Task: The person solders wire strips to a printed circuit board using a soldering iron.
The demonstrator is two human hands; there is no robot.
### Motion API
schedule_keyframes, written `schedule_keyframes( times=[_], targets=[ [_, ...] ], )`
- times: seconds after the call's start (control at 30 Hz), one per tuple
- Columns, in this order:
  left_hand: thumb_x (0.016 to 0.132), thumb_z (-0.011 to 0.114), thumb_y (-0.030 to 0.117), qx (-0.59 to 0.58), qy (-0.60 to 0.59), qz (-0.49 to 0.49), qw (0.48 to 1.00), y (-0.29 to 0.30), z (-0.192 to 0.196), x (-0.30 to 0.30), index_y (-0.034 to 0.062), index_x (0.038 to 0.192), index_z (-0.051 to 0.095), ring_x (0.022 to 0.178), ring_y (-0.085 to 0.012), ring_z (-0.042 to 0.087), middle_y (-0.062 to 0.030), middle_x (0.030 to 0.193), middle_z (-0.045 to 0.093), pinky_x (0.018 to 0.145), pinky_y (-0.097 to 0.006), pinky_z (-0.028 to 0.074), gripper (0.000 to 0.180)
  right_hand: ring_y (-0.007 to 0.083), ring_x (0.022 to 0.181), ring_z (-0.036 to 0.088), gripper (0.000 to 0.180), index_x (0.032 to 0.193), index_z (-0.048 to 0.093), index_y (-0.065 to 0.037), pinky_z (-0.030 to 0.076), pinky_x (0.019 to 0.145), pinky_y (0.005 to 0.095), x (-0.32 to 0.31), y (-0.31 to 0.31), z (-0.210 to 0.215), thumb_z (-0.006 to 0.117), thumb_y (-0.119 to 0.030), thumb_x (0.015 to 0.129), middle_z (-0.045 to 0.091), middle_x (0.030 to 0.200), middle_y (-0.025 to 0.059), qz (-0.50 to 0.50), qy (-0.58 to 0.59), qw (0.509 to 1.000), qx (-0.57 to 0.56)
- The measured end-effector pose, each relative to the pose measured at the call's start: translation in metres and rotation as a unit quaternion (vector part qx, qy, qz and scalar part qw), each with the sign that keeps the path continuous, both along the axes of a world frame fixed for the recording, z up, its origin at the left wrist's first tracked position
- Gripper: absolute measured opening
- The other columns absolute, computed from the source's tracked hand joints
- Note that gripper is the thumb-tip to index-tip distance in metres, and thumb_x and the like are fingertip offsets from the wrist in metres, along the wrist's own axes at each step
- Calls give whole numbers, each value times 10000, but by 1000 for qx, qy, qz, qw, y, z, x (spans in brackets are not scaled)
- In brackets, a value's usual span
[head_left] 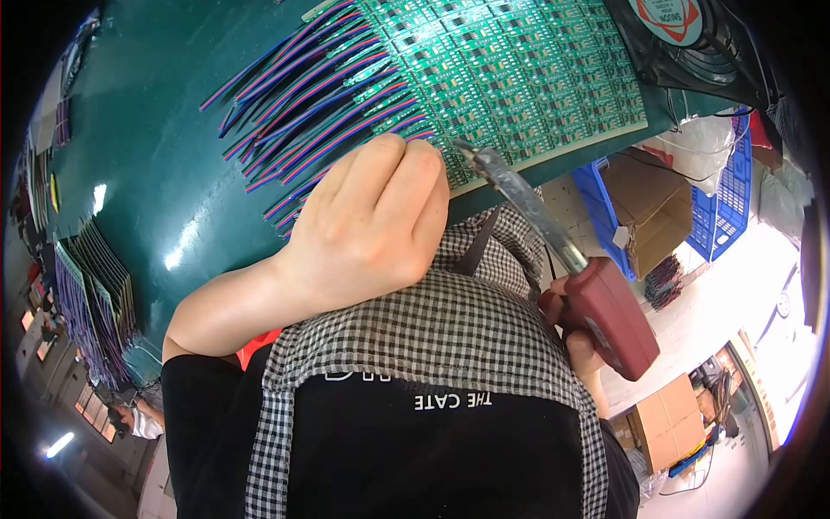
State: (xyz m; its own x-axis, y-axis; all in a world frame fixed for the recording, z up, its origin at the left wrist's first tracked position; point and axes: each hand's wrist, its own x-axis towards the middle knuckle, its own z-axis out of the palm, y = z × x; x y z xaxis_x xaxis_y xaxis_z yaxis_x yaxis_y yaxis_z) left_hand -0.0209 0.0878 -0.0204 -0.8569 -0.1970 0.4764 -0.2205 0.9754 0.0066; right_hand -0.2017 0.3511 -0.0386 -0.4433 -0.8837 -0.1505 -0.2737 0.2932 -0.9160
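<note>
A large green circuit board panel [519, 78], made of many small repeated boards, lies on the table at the far side. Rows of ribbon wires [303, 112], striped blue, red and black, stick out from its left edge. My left hand [376, 212] is closed over the panel's near left corner, its fingers curled under. Whatever its fingertips pinch is hidden behind the knuckles. A soldering iron [609, 316] with a dark red handle is gripped in my right hand [581, 348], which the handle mostly covers. The iron's tip points up-left, just right of my left knuckles, over the panel's near edge.
The green tabletop [147, 173] carries a stack of wired boards [95, 303] on its left. A black fan [700, 52] stands at the far right. Beyond the right edge are a blue crate [596, 208] and cardboard boxes [670, 422]. A person [138, 421] is at lower left.
</note>
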Motion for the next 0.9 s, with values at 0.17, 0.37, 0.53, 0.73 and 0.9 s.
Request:
schedule_keyframes(
  times=[0.17,0.37,0.53,0.73,0.9],
  targets=[
    [650,634,3,4,-25,-3,1000,1,1,1,-54,767,616,755,-211,569,-105,847,559,588,-265,505,131,166,629,658,776,1175,557,54,517,631,276,1,-17,13,748,-557,737,674,843,83,-27,-97,995,12],
    [676,630,19,58,-94,10,994,5,7,6,-52,826,627,783,-207,575,-99,854,562,610,-270,492,166,136,633,628,760,1092,575,34,487,603,251,-3,-26,22,647,-653,773,646,724,36,-73,-101,992,-34],
    [708,617,34,27,-71,5,997,2,17,0,-51,910,637,801,-229,586,-103,873,570,661,-296,497,220,143,623,543,757,1177,482,28,456,539,270,-49,-52,39,550,-652,850,596,1020,100,-139,13,950,-278],
    [744,606,52,127,-96,-2,987,-2,34,0,-47,990,639,846,-240,592,-115,938,589,678,-317,503,268,138,725,612,427,1169,556,18,488,660,264,-114,-138,53,702,-232,855,646,1049,123,-324,147,918,-174],
    [790,610,48,164,-56,135,976,-76,49,-3,-18,955,623,892,-322,589,-152,918,593,774,-406,486,178,95,638,564,382,1246,499,38,480,510,211,-111,-139,52,603,-104,907,645,1100,178,-297,84,903,-297]
  ],
)
